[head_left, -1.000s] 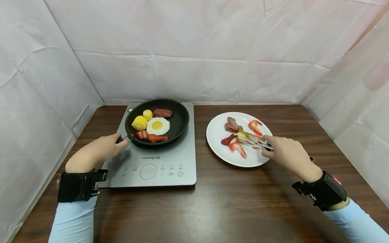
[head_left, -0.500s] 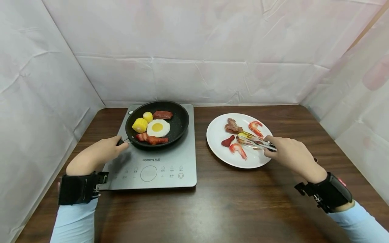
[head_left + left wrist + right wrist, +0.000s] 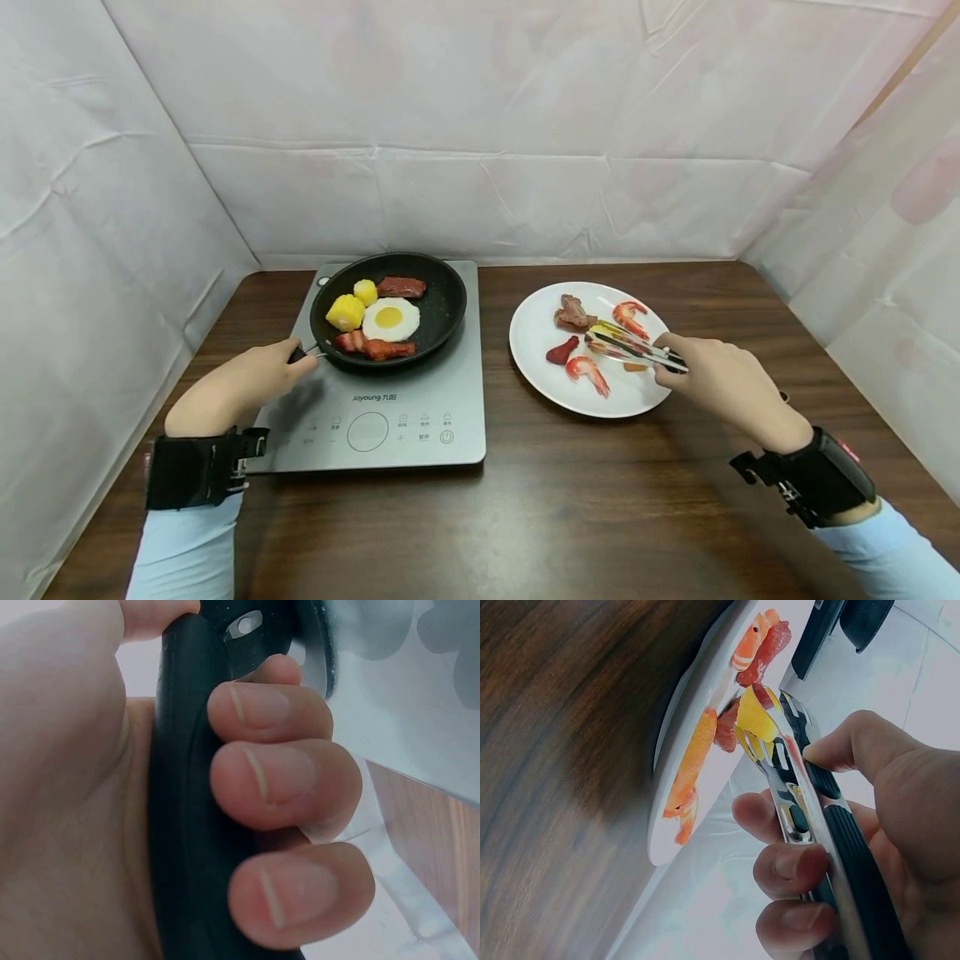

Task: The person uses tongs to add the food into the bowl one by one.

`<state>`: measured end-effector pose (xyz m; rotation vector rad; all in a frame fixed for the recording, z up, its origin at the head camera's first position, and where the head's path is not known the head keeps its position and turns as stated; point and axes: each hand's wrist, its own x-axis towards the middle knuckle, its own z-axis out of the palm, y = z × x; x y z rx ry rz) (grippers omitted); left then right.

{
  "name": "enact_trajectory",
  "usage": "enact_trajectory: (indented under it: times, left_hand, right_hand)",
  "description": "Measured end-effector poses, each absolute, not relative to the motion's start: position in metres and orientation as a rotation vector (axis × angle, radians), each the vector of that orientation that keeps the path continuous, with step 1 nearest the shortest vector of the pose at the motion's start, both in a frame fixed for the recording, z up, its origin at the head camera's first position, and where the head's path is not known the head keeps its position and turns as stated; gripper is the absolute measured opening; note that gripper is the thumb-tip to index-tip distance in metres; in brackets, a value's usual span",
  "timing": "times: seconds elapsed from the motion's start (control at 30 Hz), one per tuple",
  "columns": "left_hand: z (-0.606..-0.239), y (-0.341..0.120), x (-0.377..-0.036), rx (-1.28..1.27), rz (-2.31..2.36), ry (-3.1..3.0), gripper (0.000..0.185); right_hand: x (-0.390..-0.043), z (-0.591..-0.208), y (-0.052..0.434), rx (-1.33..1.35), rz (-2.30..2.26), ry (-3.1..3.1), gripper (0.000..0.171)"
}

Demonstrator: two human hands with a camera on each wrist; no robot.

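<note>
My left hand (image 3: 255,377) grips the black handle (image 3: 187,817) of a frying pan (image 3: 442,312), with its fingers (image 3: 274,776) curled round it. In the pan lie a fried egg (image 3: 389,317), corn pieces (image 3: 346,311), and sausage and bacon slices (image 3: 375,344). My right hand (image 3: 712,375) holds metal tongs (image 3: 637,347) over a white plate (image 3: 536,379). The tong tips pinch a yellow food piece (image 3: 756,721) just above the plate. Also on the plate are two shrimps (image 3: 587,370), a brown meat piece (image 3: 573,312) and a red piece (image 3: 561,351).
The pan stands on a grey induction cooker (image 3: 375,417) at the left of a dark wooden table (image 3: 570,500). White sheeting walls close in the back and both sides. Bare tabletop lies in front of the cooker and plate.
The tongs with the yellow piece have risen slightly off the plate and drawn a little toward my right hand. My left hand keeps its grip on the pan handle.
</note>
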<state>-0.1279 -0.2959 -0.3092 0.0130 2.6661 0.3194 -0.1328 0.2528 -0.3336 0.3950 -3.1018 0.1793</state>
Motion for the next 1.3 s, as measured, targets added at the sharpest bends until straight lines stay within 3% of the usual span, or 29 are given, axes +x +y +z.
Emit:
enact_trajectory:
  times: [0.77, 1.1, 1.3]
  left_hand:
    - [-0.308, -0.294, -0.128, 0.015, 0.325, 2.673, 0.079]
    - [-0.308, -0.296, -0.128, 0.033, 0.318, 2.678, 0.081]
    - [-0.307, -0.297, -0.125, 0.047, 0.357, 2.663, 0.081]
  right_hand:
    - [-0.136, -0.324, 0.245, 0.382, 0.163, -3.133, 0.047]
    - [-0.139, -0.313, 0.235, 0.459, 0.144, -3.076, 0.056]
    - [-0.143, -0.304, 0.226, 0.505, 0.12, -3.051, 0.05]
